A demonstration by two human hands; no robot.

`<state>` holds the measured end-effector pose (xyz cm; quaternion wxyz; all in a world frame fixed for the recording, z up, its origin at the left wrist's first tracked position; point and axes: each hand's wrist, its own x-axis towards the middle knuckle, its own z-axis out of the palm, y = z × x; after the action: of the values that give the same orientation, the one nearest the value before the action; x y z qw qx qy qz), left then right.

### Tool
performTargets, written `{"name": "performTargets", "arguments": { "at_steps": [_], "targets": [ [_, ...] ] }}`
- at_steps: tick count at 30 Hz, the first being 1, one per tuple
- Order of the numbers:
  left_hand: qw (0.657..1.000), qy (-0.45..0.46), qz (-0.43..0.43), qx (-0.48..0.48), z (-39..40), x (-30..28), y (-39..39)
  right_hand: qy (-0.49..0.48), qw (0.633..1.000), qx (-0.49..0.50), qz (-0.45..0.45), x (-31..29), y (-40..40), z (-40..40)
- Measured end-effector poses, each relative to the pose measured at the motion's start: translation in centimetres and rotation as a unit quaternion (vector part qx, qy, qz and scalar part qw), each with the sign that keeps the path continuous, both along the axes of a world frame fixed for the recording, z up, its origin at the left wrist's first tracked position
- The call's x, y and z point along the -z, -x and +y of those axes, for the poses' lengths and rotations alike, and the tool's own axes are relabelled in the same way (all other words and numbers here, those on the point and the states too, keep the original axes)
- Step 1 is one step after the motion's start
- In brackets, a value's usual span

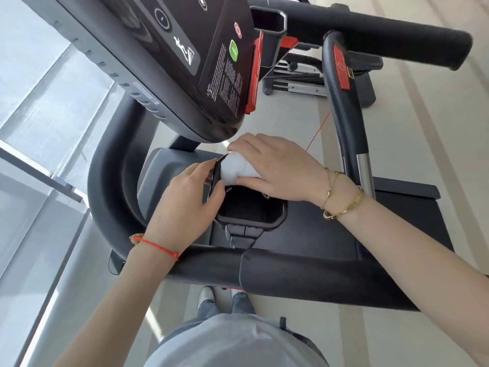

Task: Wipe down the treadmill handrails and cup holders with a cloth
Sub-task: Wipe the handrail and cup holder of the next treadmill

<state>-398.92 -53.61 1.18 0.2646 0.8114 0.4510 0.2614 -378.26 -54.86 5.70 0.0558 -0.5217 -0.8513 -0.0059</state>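
A black cup holder [251,210] sits in the middle of the treadmill, below the tilted console [201,64]. My right hand [275,168] holds a white cloth [235,169] against the holder's far rim, fingers curled over it. My left hand [185,205] grips the holder's left rim, thumb on the inner side. A padded black handrail [304,276] runs across in front of me, and a second padded handrail [383,41] lies at the top right. The curved left handrail [105,186] bends round toward the console.
A thin inner grip bar [341,115] with a red tag and a chrome section stands right of the console. A red safety cord [318,131] hangs beside it. Glass wall panels [39,128] fill the left. Other gym equipment [299,78] stands beyond on the pale floor.
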Motion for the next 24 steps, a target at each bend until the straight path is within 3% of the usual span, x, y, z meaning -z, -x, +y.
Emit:
{"name": "performTargets", "arguments": {
  "at_steps": [5,7,12,18,24],
  "targets": [
    [1.000,0.001,0.008,-0.009,0.0,-0.1,0.1,0.074,0.963,0.115,0.232,1.2,-1.7,-1.1],
    [1.000,0.005,0.008,-0.007,0.0,-0.1,0.0,0.079,0.950,0.145,0.264,1.4,-1.8,-0.9],
    [1.000,0.004,0.006,-0.009,-0.1,-0.3,0.0,0.079,0.947,0.166,0.264,1.8,-1.4,-0.4],
    [1.000,0.001,0.008,-0.021,-0.1,-0.3,-0.1,0.083,0.979,0.144,0.116,0.7,-0.1,1.6],
    [1.000,0.007,0.015,-0.016,-0.1,-0.3,0.0,0.123,0.950,0.233,0.165,1.3,-2.2,-2.8]
  ]
}}
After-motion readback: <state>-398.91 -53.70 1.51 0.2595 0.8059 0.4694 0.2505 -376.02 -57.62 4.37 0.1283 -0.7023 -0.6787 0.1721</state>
